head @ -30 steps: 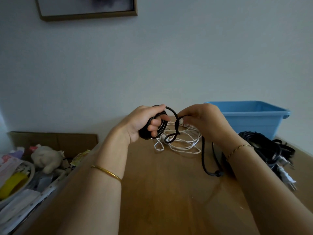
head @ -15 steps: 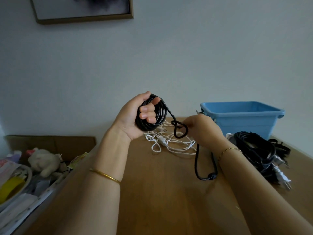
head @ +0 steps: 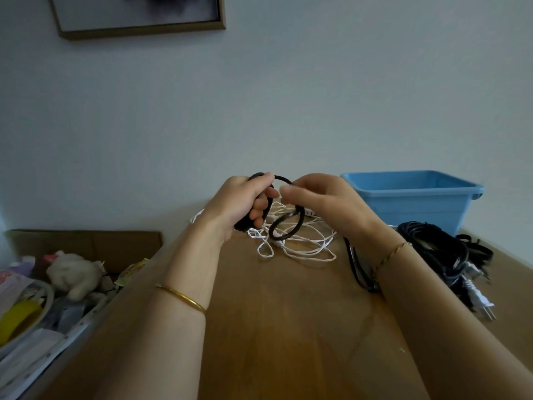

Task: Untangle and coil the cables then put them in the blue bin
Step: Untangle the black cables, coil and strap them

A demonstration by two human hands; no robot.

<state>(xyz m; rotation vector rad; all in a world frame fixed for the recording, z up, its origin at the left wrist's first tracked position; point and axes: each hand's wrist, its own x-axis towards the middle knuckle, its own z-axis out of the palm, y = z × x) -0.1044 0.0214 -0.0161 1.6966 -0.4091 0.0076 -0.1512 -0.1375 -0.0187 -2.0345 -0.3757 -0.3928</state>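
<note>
The left hand [head: 242, 203] has its fingers [head: 259, 210] curled round the coiled black cable [head: 301, 220]. The right hand [head: 326, 203] pinches the next loop, and the tail trails to the worktop [head: 288, 327]. This coil looks nearly finished. Beyond it, the white cable [head: 302, 251] lies tangled and a black bundle [head: 432, 246] waits. Nothing visible sits in the blue bin [head: 418, 203].

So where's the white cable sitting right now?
The white cable lies tangled on the wooden table, centre of the head view, just beyond the left hand and right hand, left of the blue bin.
</note>
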